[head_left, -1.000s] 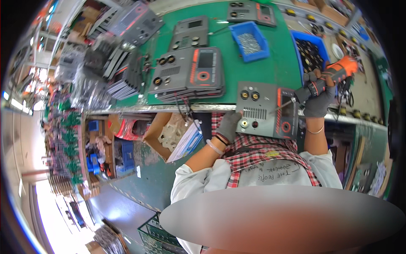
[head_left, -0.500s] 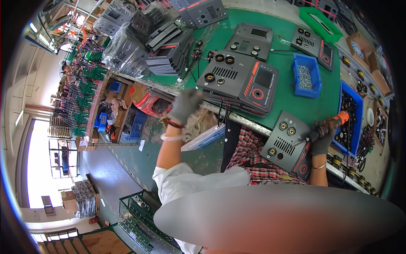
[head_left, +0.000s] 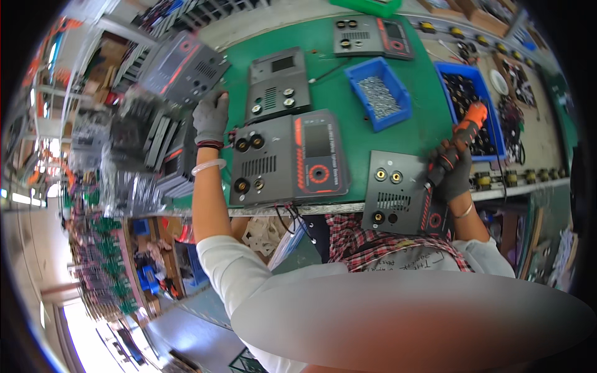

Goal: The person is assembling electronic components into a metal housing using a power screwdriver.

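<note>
My gloved left hand is at the near edge of an upper grey control panel, at the back left. Its thumb shows, but the other fingers are smeared and partly hidden, so a grip cannot be made out. In my gloved right hand is an orange and black power screwdriver, held tilted. Its tip end points down at the right part of a grey front panel, which rests at the table's near edge and has brass terminals and vent slots.
More grey panels lie on the green table, one with its display away from me. A blue bin holds screws; another blue bin holds black parts. Plastic-wrapped panels are stacked at left.
My left hand has moved away from the near table edge to the panel at the back left. The right hand still grips the screwdriver over the front panel. The view has turned.
</note>
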`<action>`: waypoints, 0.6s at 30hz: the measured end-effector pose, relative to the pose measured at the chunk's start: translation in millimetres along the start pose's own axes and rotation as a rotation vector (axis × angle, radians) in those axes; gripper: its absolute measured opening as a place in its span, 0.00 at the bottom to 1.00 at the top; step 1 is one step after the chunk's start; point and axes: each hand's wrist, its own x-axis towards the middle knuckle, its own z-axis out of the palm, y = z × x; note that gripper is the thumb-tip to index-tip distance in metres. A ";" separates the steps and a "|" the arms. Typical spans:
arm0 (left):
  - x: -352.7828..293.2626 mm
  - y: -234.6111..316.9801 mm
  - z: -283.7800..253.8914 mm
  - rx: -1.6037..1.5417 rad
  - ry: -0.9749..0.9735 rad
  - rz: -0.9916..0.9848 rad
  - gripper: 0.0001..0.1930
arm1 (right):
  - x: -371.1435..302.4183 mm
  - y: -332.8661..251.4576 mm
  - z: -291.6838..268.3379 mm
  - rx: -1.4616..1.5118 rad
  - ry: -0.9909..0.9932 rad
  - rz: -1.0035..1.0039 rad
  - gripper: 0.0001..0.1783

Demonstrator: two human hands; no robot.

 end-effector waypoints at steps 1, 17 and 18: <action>8.6 37.1 12.2 -0.019 -0.050 0.206 0.13 | 1.8 -5.5 6.5 0.015 0.063 0.034 0.28; -8.0 246.5 223.2 0.422 -0.891 0.720 0.15 | -33.8 -96.0 20.0 -0.141 -0.133 -0.364 0.17; -10.6 247.8 222.0 0.454 -0.825 0.749 0.15 | -35.2 -98.3 17.5 -0.125 -0.114 -0.401 0.17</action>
